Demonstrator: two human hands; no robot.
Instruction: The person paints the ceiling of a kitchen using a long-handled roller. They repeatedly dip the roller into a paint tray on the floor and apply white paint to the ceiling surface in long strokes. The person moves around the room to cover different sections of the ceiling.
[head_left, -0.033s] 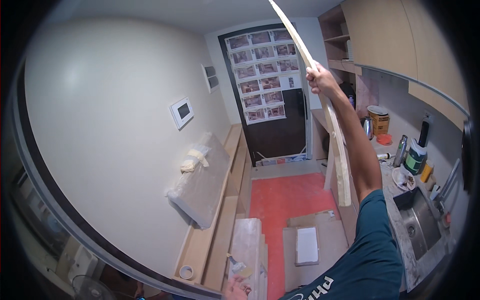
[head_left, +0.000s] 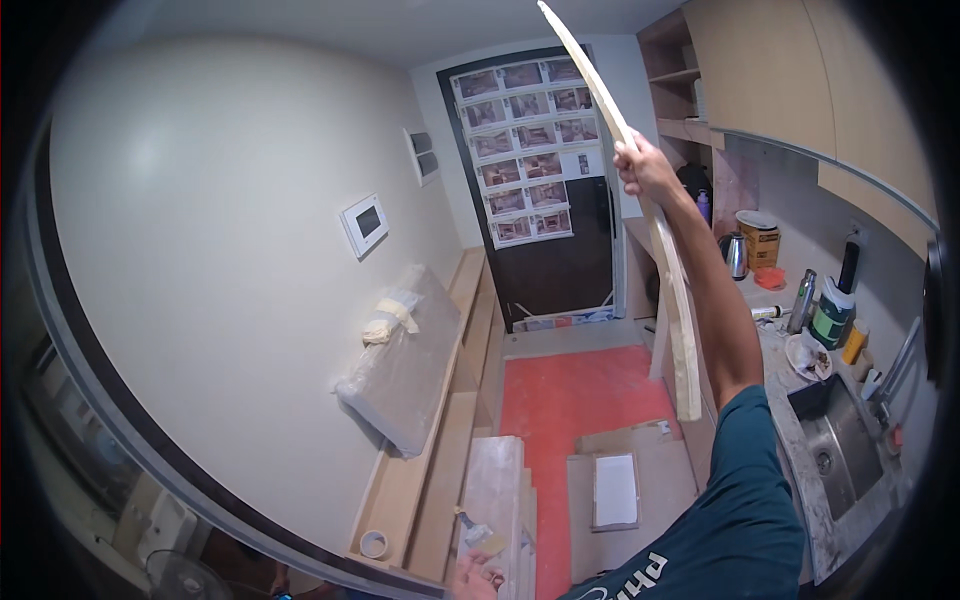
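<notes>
My right hand (head_left: 643, 168) is raised in the upper middle, fingers wrapped round a long, narrow, pale wooden strip (head_left: 678, 310). The strip slants up to the ceiling at its far end, and its lower end hangs beside my forearm. At the lower edge, partly cut off, is my left hand (head_left: 477, 577), fingers apart and loosely bent, with nothing visible in it. Close beyond it, a paintbrush (head_left: 481, 533) lies on a stack of pale boards (head_left: 492, 465).
A plastic-wrapped panel (head_left: 415, 370) leans on the left wall above a wooden ledge, where a tape roll (head_left: 373, 544) lies. Cardboard (head_left: 660, 480) covers part of the red floor sheet (head_left: 570, 390). At right are a sink (head_left: 848, 455), a cluttered counter and overhead cabinets (head_left: 770, 70). A dark door (head_left: 590, 260) stands ahead.
My right hand and the wooden strip have shifted very slightly, the strip's lower end a little further down. My left hand looks nearly unmoved.
</notes>
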